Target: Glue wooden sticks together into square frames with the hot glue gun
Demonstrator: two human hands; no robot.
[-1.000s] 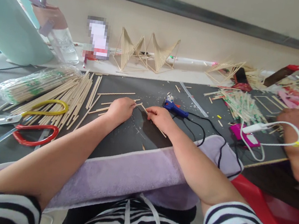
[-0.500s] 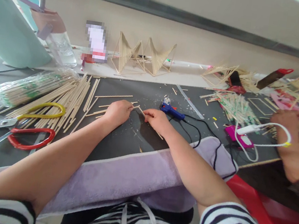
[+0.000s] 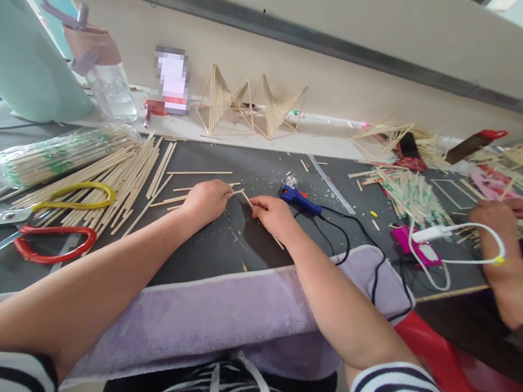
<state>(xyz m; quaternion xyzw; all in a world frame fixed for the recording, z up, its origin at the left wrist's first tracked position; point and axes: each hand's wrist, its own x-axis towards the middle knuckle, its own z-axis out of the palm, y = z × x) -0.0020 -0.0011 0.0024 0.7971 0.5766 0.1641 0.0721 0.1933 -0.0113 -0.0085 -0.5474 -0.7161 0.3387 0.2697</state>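
Note:
Over the middle of the dark table, my left hand (image 3: pixel 209 200) is closed on one thin wooden stick, whose short tip shows past the fingertips. My right hand (image 3: pixel 271 215) pinches a second wooden stick (image 3: pixel 245 198) that slants down under the palm. The two stick ends meet at an angle between my hands; whether they are joined I cannot tell. Just right of my right hand lies a blue hot glue gun (image 3: pixel 301 198) with a black cord. Several loose sticks (image 3: pixel 200 173) lie beside my left hand.
Scissors (image 3: pixel 55 245) with yellow and red handles lie at left, by a stick pile (image 3: pixel 124 167) and a plastic-wrapped bundle (image 3: pixel 63 155). Stick frames (image 3: pixel 273 110) stand on the back ledge near a water bottle (image 3: pixel 111 87). At right are a pink power socket (image 3: pixel 417 247) and a co-worker's hands (image 3: pixel 495 226).
The view has shifted slightly, so the scene sits a little lower. My hands keep the same hold, with the stick ends still meeting.

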